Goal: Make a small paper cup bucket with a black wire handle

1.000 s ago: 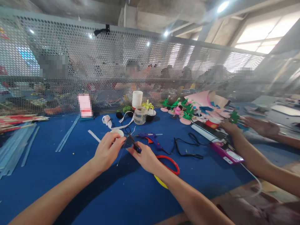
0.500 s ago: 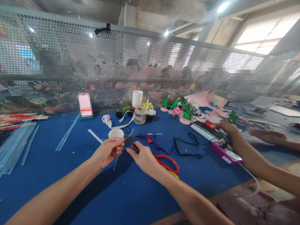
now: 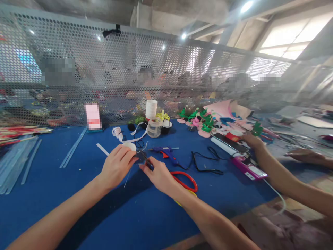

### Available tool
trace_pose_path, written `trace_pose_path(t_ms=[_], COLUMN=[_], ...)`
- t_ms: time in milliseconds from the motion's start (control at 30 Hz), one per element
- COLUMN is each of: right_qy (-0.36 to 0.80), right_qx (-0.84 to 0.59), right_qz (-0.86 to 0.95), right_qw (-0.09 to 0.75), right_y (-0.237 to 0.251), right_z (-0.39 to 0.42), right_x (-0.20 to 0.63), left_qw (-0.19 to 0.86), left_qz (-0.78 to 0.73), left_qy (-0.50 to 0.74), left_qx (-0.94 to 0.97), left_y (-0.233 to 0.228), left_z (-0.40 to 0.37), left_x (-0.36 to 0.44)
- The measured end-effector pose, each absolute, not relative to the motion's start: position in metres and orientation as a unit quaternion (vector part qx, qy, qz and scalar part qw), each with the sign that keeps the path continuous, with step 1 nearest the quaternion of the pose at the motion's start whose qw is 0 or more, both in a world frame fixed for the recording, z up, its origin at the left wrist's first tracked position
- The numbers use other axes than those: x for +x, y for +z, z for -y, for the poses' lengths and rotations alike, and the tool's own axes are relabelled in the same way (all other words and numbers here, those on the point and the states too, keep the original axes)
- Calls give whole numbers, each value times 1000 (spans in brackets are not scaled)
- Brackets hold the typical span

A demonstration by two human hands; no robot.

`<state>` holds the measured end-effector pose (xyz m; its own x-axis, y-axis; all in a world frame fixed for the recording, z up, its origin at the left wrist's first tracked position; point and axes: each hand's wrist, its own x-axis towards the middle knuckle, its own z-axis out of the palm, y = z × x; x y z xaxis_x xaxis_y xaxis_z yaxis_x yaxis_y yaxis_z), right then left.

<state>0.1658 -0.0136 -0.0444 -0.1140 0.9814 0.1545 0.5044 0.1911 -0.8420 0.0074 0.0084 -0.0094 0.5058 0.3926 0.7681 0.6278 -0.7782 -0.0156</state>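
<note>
Fingers (image 3: pixel 129 155) of the left hand (image 3: pixel 117 166) pinch a thin stick (image 3: pixel 127 176) over the blue table (image 3: pixel 78 180), beside the white cup (image 3: pixel 130 146), while the right hand (image 3: pixel 158 175) grips a small dark tool (image 3: pixel 145 159) touching it.

Big blue table (image 3: pixel 52 194), perforated metal screen (image 3: pixel 104 69) running 9 to 3 o'clock, bright window (image 3: pixel 291 34) at 2, concrete ceiling lights (image 3: pixel 246 6).
</note>
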Motion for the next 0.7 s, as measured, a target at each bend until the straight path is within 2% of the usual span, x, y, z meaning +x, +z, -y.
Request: trace_pose_path(t_ms=[67,100,233,267,333,367,433,500,600,633,700], right_qy=[315,310,275,269,265,268,279,291,304,308,315], right_qx=[-553,-557,-569,-571,-574,-576,-580,-582,-579,-575,-562], right_qz=[678,679,684,686,685,682,672,663,658,658,664], right_qw=[366,365,364,363,362,363,367,369,373,375,378], right_y=[-45,-45,-44,-44,-44,-44,-43,-43,-42,-43,-43], right_z=[14,14,14,14,13,12,10,9,9,10,12], right_x=[165,164,164,164,165,166,168,170,171,170,169], left_qw=[33,-61,-530,-601,-643,-618,-483,-256,57,119,177], left_qz=[329,364,458,453,451,461,479,459,378,346,292], left_qy=[-435,-452,-428,-409,-381,-366,-329,-317,-345,-347,-355], left_qx=[-838,-812,-571,-516,-489,-522,-656,-789,-857,-864,-870], left_y=[-11,-11,-14,-14,-11,-9,-3,3,4,2,-3], left_z=[-10,-10,-10,-11,-11,-10,-8,-6,-7,-8,-11], left_x=[9,10,17,18,17,15,8,1,-3,-3,-1])
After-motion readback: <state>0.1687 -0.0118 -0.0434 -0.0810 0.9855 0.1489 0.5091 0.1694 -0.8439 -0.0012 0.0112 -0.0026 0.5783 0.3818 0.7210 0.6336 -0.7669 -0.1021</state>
